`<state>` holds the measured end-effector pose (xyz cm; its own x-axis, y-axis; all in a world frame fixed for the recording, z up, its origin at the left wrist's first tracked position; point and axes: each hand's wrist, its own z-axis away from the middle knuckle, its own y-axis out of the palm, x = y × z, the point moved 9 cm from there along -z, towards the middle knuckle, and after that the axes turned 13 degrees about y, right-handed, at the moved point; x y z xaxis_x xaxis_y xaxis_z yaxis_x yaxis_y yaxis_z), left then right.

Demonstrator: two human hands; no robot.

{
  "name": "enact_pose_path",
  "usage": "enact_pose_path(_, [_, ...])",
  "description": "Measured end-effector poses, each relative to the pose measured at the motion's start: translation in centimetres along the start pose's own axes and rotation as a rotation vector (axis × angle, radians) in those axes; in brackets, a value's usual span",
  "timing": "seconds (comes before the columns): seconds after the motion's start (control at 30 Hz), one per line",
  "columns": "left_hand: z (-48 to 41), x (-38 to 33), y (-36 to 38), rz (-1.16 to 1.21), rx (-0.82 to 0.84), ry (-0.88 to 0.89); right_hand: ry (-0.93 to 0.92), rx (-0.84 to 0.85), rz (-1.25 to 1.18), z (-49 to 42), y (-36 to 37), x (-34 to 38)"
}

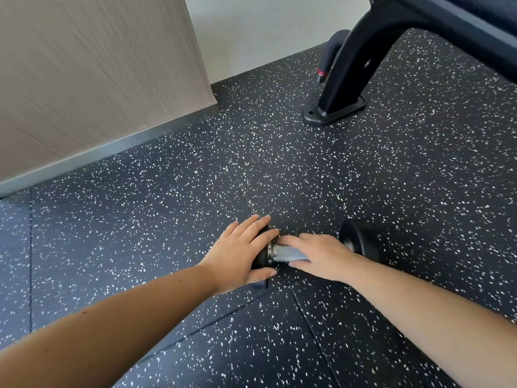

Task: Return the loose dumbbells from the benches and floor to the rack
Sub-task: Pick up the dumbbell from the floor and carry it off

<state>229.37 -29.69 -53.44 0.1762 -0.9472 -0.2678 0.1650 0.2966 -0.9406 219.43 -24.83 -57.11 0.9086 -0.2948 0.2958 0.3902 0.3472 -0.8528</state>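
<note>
Low in the frame's centre, a black dumbbell (361, 242) lies on the speckled floor (167, 219). The left hand (240, 253) rests spread over one head; the right hand (319, 254) drapes its handle, not yet clenched. Lifted loosely, it could slip and roll.

Dumbbell (359, 242): matt blk heads, knurled metal grip.

Speckled dark rubber floor (167, 233) under dumbbell (361, 242) and bench foot (334, 112).
</note>
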Motion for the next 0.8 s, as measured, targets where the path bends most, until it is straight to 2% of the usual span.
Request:
enact_pose_path(0.17, [0.3, -0.1, -0.2, 0.132, -0.081, -0.107, 0.044, 0.084, -0.071, 0.0, 0.1, -0.1])
enact_pose_path(0.37, [1.2, 0.8, -0.2, 0.556, -0.269, -0.304, 0.189, 0.218, -0.267, 0.5, 0.5, -0.4])
enact_pose_path(0.6, [-0.2, 2.2, -3.1, 0.711, -0.429, -0.303, 0.321, 0.194, -0.565, 0.9, 0.0, -0.1])
enact_pose_path(0.8, [-1.4, 3.5, -11.0, 0.87, -0.554, -0.354, 0.442, 0.21, -0.912, 2.7, -5.4, 2.4])
